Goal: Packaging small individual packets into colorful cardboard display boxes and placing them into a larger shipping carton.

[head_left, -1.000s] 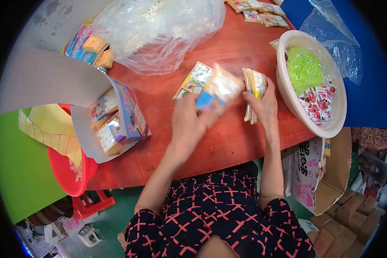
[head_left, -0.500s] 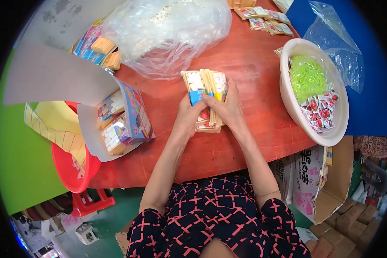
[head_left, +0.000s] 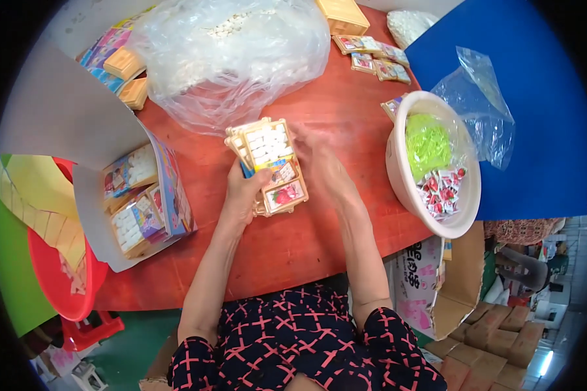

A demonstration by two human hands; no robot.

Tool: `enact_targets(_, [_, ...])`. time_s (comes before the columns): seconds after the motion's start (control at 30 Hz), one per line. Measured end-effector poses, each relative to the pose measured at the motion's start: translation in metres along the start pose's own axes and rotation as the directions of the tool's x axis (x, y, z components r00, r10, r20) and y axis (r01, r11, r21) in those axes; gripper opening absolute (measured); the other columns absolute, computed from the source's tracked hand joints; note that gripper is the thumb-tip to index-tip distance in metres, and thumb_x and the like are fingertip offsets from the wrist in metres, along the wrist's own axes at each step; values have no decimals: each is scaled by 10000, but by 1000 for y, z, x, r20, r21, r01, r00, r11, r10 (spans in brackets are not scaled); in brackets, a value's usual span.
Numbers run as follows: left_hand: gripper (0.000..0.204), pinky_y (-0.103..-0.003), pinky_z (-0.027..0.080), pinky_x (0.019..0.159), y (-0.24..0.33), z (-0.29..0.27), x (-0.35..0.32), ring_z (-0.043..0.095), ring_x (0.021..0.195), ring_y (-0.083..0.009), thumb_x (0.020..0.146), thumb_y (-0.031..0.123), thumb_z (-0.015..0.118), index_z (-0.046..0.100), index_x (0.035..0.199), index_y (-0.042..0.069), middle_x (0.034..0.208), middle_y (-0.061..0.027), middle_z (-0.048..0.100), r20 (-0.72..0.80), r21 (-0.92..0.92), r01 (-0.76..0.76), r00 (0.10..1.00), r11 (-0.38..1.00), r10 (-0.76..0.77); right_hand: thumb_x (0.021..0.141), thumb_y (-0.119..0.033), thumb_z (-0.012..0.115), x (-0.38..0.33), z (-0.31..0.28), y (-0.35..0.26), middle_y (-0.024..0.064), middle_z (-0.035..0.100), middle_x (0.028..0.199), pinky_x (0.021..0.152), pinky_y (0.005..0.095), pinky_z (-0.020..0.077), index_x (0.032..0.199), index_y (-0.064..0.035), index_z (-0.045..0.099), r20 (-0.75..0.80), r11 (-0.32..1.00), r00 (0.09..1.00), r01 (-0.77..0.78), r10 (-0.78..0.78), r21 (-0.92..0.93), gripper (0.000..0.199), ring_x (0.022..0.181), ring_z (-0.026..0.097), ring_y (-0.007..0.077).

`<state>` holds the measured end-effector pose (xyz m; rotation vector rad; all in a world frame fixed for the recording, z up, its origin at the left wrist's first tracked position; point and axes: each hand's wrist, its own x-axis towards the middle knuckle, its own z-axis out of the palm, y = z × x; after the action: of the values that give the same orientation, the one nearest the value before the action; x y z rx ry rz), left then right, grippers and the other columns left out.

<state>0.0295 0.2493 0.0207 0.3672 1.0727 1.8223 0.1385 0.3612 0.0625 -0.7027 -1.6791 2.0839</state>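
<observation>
A stack of small tan plastic trays point(head_left: 270, 144) is gripped in my left hand point(head_left: 244, 192), its thumb lying over the top tray's near part. White candy-like pieces fill the far part of that tray, and a packet with a strawberry picture point(head_left: 285, 195) sits in the near part. The trays below stick out unevenly at the left. Just right of the stack is my right hand point(head_left: 326, 166), apart from it, its fingers smeared by motion. I cannot make out whether it holds anything.
To the left stands an open printed box point(head_left: 176, 189) with filled trays inside. A clear bag of white pieces point(head_left: 235, 58) lies beyond the stack. At right is a white basin point(head_left: 398, 189) holding a green bundle and small packets. More filled trays point(head_left: 375, 55) lie far right.
Both hands were around the stack with the trays' edges upward; now only my left hand holds it, top tray facing up. My right hand has come away to the right. The view has shifted.
</observation>
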Motion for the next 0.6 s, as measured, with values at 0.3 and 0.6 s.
enact_targets(0.3, [629,-344,423,919,-3,-1,10,534,1050,-215,684,-6,552,316,1267,2,1155,-121,519,28,-208,11,1000,978,-6,828,-601,387,96,-179,-2,295,208,1377,1044,517,133,1337,38,255,-825,216,401,-833,-398,-509,827,1306,136,411])
enact_targets(0.6, [594,-307,474,832,-2,-5,7,556,994,-180,700,-22,602,344,1233,29,1108,-102,542,-77,-169,-82,995,982,70,766,-425,602,20,-16,27,285,371,1270,947,482,329,1210,25,393,-249,-37,869,-292,-428,-956,666,1149,381,416])
